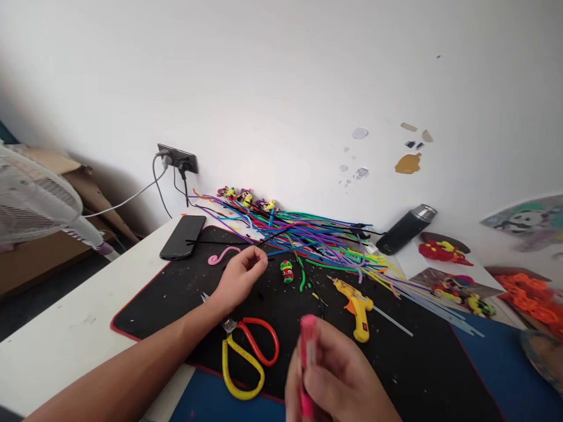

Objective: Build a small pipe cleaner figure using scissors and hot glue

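My left hand (244,274) is closed over the black mat (162,299), thumb and fingers together; whatever it holds is too small to name, though a black stem passes near its fingertips. My right hand (336,375), at the bottom, is wrapped round an upright pink marker-like stick (308,351), slightly blurred. Between the hands lie scissors (244,357) with one red and one yellow handle, partly under my left wrist. A small red and green figure with eyes (287,272) and a pink curled stem (214,258) lie beyond.
A pile of coloured stems (303,234) runs along the wall. A yellow glue gun (358,308) lies right of centre. A phone (183,236) is at the left, a black bottle (404,230) at the back right, boxes with orange pieces (530,299) farther right, and a fan (39,193) far left.
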Demonstrator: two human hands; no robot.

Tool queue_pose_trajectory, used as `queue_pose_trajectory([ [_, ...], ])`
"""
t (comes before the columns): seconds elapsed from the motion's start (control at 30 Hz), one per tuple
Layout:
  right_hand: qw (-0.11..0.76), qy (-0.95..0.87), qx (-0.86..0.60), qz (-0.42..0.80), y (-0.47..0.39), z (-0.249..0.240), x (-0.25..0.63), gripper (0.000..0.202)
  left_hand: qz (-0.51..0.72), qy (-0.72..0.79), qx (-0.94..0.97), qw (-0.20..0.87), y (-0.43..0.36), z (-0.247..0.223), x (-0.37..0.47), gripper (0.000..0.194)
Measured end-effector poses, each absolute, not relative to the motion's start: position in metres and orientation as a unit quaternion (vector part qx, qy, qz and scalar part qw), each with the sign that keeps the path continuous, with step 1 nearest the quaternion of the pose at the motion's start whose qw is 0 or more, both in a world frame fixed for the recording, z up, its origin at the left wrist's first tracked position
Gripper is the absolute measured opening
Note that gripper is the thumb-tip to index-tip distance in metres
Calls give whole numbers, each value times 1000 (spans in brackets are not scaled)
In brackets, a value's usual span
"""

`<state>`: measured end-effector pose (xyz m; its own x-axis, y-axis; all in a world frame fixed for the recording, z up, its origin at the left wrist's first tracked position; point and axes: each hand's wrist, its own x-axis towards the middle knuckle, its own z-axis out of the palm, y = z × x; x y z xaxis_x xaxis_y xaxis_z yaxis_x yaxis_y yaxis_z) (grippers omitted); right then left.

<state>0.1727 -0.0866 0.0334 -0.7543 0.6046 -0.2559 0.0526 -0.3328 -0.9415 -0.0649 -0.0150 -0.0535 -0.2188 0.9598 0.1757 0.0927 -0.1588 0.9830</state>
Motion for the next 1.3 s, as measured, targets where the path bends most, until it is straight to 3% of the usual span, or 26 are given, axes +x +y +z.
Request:
queue_pose_trajectory([
  [0.2,227,-559,-342,720,-39,1,148,50,600,430,403,541,-18,-41,-62,28],
  [0.37,249,-665,-391,586,-13,-16,141,39,578,382,380,613,-21,-37,-62,33],
  [0.53,281,-662,-395,571,2,-28,136,33,561,380,386,626,-20,-39,-65,38],
  [0.87,387,-463,-350,717,6,-43,142,41,499,377,437,646,-24,-46,-59,41],
  [1.03,381,-455,-349,725,9,-49,152,42,441,375,459,674,-28,-50,-51,42],
  [1.3,393,-456,-337,724,10,-54,159,39,501,408,423,636,-23,-55,-54,38],
])
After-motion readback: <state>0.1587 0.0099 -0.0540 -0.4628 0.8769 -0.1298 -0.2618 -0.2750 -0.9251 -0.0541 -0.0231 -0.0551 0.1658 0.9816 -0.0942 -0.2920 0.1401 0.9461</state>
